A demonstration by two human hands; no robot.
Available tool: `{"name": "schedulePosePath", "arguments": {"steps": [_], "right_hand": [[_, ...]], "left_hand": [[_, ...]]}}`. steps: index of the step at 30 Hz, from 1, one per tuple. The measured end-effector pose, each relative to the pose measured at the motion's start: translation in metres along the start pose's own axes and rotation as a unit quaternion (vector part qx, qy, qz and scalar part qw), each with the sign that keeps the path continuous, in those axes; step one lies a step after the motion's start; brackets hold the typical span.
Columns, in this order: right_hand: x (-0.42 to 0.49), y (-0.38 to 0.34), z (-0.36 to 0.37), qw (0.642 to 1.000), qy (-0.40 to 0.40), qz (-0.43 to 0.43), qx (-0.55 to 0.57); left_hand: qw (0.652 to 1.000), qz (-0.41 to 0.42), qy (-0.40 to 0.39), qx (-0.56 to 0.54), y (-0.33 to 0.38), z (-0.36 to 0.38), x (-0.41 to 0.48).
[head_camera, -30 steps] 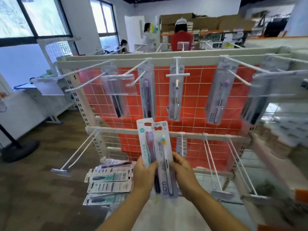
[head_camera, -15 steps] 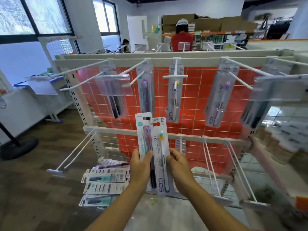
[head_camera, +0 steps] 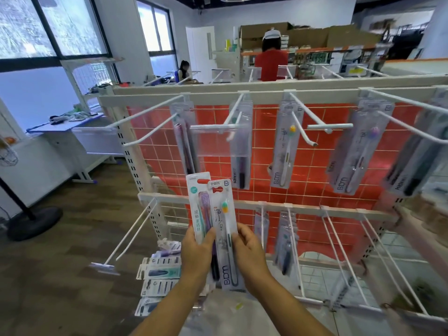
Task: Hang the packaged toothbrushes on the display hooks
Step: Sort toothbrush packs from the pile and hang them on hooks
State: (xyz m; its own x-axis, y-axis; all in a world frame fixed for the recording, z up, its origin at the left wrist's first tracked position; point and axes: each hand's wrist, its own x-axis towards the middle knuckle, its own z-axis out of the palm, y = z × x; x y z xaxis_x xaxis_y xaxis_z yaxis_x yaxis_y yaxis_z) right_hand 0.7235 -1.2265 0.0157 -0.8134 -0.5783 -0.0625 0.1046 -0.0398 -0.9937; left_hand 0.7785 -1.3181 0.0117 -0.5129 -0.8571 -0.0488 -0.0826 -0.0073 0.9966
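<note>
My left hand (head_camera: 196,253) grips a packaged toothbrush with purple bristles and a teal label (head_camera: 198,209), held upright. My right hand (head_camera: 249,248) holds a second packaged toothbrush with a green and orange head (head_camera: 224,221), overlapping the first on its right. Both packs stand in front of the lower white rail (head_camera: 303,208) of the display rack. Above, white display hooks (head_camera: 303,124) stick out from the top rail, with packaged toothbrushes (head_camera: 284,151) hanging at their back ends. Two packs (head_camera: 286,241) hang on lower hooks just right of my hands.
A red tiled sheet (head_camera: 320,180) backs the wire grid. A pile of packaged toothbrushes (head_camera: 160,275) lies low on the left. A bare lower hook (head_camera: 126,241) juts toward me at left. Clear label holders (head_camera: 213,139) hang on the upper hooks. People stand behind the rack.
Both hands have lifted the two packs a little, up to the lower rail, and my view has moved closer to the rack.
</note>
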Motion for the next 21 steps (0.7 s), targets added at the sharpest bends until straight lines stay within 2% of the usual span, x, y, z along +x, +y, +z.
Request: {"name": "schedulePosePath", "arguments": {"steps": [13, 21], "right_hand": [[0.007, 0.003, 0.056, 1.0, -0.012, 0.026, 0.002], [0.001, 0.005, 0.076, 0.999, 0.015, 0.04, 0.003]], "left_hand": [[0.999, 0.003, 0.016, -0.035, 0.008, -0.049, 0.022], [0.996, 0.006, -0.033, -0.082, 0.009, -0.072, 0.022]]}}
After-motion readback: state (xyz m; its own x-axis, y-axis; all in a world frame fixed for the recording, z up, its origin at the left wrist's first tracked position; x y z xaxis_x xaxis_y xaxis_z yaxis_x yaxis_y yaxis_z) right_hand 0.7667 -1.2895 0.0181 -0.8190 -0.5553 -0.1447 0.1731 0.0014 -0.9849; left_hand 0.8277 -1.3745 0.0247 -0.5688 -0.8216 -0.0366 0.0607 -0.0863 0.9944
